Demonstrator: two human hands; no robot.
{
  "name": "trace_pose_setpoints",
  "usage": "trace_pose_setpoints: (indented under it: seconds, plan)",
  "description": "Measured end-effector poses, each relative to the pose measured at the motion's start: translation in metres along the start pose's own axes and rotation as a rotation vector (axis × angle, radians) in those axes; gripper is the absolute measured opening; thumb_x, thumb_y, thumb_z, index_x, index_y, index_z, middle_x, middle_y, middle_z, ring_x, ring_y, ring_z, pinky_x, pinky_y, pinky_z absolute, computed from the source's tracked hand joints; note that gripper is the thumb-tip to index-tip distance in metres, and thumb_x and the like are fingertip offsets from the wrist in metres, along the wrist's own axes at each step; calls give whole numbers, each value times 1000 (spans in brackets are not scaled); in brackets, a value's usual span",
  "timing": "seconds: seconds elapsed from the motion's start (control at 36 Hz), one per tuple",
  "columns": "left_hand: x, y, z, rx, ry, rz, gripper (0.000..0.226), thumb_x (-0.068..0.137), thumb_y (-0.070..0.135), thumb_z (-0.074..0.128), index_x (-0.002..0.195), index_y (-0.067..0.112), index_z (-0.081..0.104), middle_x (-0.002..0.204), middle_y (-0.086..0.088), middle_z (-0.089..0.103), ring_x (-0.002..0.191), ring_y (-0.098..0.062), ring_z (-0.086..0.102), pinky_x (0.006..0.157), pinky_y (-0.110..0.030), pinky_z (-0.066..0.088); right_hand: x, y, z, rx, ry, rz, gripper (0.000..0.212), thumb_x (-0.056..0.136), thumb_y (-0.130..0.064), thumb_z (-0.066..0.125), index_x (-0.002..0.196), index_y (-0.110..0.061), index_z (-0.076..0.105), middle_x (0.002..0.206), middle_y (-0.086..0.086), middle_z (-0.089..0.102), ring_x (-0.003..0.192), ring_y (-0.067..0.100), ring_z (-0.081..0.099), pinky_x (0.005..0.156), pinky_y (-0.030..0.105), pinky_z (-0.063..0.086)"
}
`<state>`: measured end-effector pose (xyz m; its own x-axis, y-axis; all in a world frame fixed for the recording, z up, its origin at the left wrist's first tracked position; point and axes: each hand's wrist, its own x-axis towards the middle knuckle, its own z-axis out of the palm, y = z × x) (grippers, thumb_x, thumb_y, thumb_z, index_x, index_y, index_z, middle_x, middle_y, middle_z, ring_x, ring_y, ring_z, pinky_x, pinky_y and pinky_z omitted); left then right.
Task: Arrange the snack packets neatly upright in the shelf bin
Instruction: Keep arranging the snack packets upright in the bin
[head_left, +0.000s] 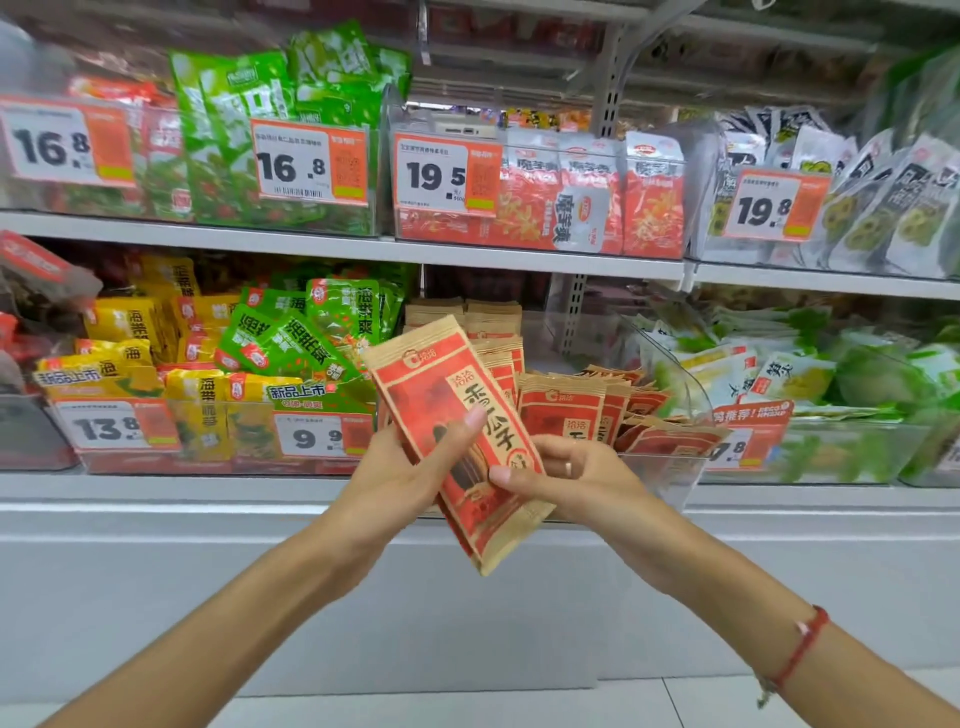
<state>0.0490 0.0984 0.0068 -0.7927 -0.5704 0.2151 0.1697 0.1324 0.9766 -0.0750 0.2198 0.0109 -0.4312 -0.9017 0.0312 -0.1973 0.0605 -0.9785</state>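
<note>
A stack of packets is being gripped by the left hand and right hand. It is being squared; next, upright slotting into the bin at one o'clock is probably being called for

1. Both hands hold a red-and-tan snack packet tilted in front of the lower shelf: left hand grips its left edge, right hand pinches its right edge
2. Behind it, matching packets sit in a clear bin (several leaning)
3. A red string bracelet circles the right wrist
</note>
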Motion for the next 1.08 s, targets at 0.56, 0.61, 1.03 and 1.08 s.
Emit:
trace_pose_setpoints:
  seconds: [0.56,0.61,1.03,1.08]
  plan:
    - [-3,-6,-6,233,90,460,35,81,23,70,114,27,57,116,11,67,115,-11,61,102,-34,45,2,8,-6,-441,387,-586,31,76,-22,80,100,-21,61,94,-18,67,93,4,66,81,22,52]
    - [-3,-8,-9,339,90,502,32,83,26,68,112,34,58,112,17,67,111,-9,62,99,-35,47,-2,5,-5,-465,324,-523,36,76,-25,79,105,-30,61,99,-21,67,97,-1,63,83,19,51]
    - [42,-8,14,879,204,885,56,89,47,56,139,25,43,135,7,54,124,-6,48,105,-14,34,-34,-42,-63,-659,657,-1032,23,81,-20,69,93,-39,67,99,-40,62,89,-9,63,80,7,44]
    - [57,-15,17,974,144,849,59,92,51,48,144,25,38,142,7,47,130,-7,43,105,-15,34,-36,-41,-78,-675,770,-1067,22,82,-21,68,98,-35,63,99,-43,61,88,-12,61,80,6,42]
